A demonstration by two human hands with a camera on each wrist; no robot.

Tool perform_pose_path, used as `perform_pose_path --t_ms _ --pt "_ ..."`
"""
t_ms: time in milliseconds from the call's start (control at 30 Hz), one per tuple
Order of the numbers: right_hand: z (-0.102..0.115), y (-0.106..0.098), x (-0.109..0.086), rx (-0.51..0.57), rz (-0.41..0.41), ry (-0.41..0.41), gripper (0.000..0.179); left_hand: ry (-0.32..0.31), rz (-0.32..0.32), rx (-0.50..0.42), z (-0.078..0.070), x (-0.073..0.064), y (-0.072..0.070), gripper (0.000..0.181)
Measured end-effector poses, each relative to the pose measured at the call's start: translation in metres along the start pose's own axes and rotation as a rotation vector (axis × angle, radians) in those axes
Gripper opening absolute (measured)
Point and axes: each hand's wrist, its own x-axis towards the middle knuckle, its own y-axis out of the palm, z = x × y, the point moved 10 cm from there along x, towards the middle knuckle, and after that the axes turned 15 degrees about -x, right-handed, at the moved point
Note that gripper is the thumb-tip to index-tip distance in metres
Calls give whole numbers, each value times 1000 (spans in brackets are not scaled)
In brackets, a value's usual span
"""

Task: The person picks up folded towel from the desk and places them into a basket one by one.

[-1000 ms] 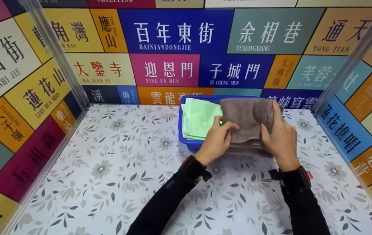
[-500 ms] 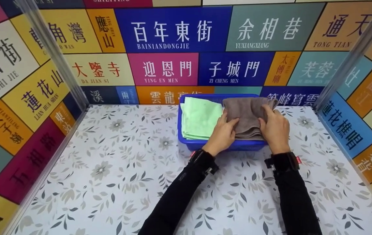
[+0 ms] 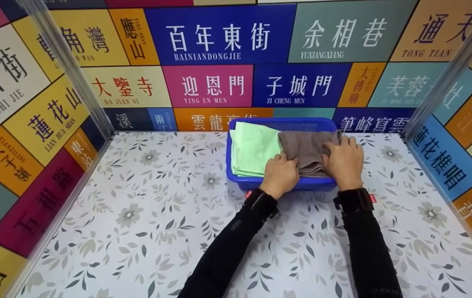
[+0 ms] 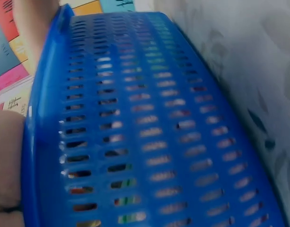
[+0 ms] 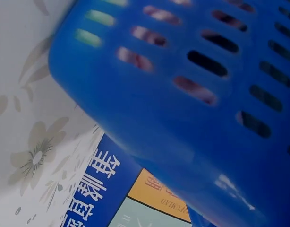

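A folded brown towel (image 3: 304,145) lies in the right part of a blue plastic basket (image 3: 246,181), its right edge bunched up. My left hand (image 3: 280,174) grips the towel's front left corner, over the basket's front rim. At the towel's right edge, my right hand (image 3: 345,161) holds the cloth with curled fingers; some fingertips are hidden. A stack of folded light green cloths (image 3: 254,149) fills the basket's left part, touching the brown towel. In the left wrist view the basket's slotted wall (image 4: 135,111) covers most of the picture, with part of a hand (image 4: 7,161) beyond its rim.
The basket stands on a table with a white floral cover (image 3: 157,215), near the back wall (image 3: 211,87) of coloured sign panels. Clear upright corner strips (image 3: 91,103) stand left and right. The right wrist view shows the basket's outer corner (image 5: 131,113) close up.
Both hands have brought the brown towel down from above the basket's front edge into its right part. Over the last half second, the hands have sunk slightly lower with it.
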Motion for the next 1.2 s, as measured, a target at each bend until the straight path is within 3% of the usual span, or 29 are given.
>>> perform_pose_path --t_ms 167,433,567,733,867,1033,1200 --pt "0 7 0 -62 107 -20 36 -76 96 5 5 -1 11 50" --pt "11 20 3 -127 273 -99 41 -113 122 22 9 -2 12 57" --pt "11 21 3 -126 298 -102 41 -105 123 16 8 -3 14 58" --pt "6 15 2 -96 259 -84 41 -75 52 30 4 -3 9 55" --pt "-1 8 -3 0 190 -53 44 -68 -21 42 2 -3 4 55" --pt "-20 1 -16 290 127 32 54 -48 -86 -12 2 -7 -7 52" --pt "-32 9 -23 457 188 49 66 -38 -137 -117 28 -16 -33 45"
